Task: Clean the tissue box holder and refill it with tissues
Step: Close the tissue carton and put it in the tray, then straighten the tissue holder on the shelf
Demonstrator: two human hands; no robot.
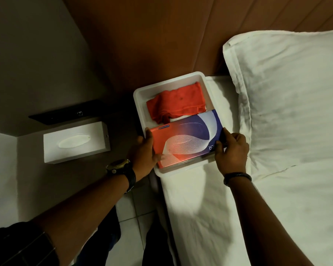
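Observation:
A red and blue tissue box (186,139) lies in the near part of a white tray (140,96) on the bed's corner. My left hand (145,152) grips the box's left end and my right hand (231,150) grips its right end. A folded orange cloth (178,102) fills the far part of the tray. The white tissue box holder (76,144) stands on the dark bedside table to the left, its oval slot facing up, apart from both hands.
A white pillow (288,93) lies right of the tray on the white bed sheet (200,208). A brown padded headboard (161,35) rises behind. A black flat panel (65,112) sits behind the holder. Tiled floor (131,217) shows between table and bed.

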